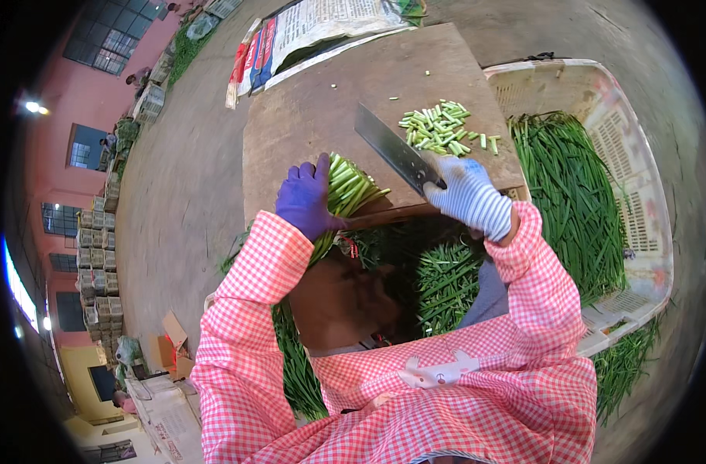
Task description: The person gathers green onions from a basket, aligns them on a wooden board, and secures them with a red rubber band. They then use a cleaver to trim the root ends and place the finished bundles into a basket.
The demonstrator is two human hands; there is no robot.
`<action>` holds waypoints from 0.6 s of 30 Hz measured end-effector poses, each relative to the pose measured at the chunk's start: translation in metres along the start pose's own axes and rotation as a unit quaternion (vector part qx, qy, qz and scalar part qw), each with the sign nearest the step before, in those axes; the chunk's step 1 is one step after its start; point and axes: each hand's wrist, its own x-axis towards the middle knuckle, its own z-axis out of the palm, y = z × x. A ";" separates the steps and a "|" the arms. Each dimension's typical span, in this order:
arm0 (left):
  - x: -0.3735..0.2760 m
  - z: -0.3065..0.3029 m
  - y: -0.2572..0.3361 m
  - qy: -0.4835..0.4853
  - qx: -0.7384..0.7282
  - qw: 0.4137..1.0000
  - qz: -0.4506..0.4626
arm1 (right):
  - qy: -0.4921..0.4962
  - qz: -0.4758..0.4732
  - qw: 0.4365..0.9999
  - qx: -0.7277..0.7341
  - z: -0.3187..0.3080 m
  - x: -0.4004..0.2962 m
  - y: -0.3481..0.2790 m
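My left hand (303, 197), in a purple glove, holds a bundle of green stalks (351, 184) at the near edge of a wooden board (318, 122). The pale cut ends of the bundle lie on the board, and its leaves hang below the edge. My right hand (469, 191), in a striped knit glove, grips a cleaver (390, 145) by its handle. The blade points up and left over the board, apart from the bundle. Just beyond the right hand lies a pile of short cut stalk pieces (437, 127).
A plastic crate (642, 156) of long green leaves (570, 209) stands at the right of the board. A printed woven sack (329, 29) lies at its far edge. More greens (448, 284) lie below, near my legs. Stacked crates (100, 261) and people are far left.
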 end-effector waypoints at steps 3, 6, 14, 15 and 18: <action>-0.017 0.021 0.008 0.109 0.039 0.993 0.037 | -0.046 0.070 0.996 0.019 -0.002 -0.030 -0.014; -0.026 0.041 0.010 0.209 0.074 0.974 0.057 | -0.010 0.047 0.999 -0.016 0.011 -0.051 -0.018; -0.023 0.058 0.007 0.189 0.023 0.978 0.082 | -0.052 0.043 0.996 -0.059 0.023 -0.064 -0.051; -0.024 0.059 0.007 0.185 0.027 0.979 0.078 | -0.065 0.046 0.995 -0.055 0.025 -0.062 -0.052; -0.024 0.055 0.011 0.176 0.032 0.981 0.074 | -0.115 0.033 0.992 -0.042 0.027 -0.050 -0.054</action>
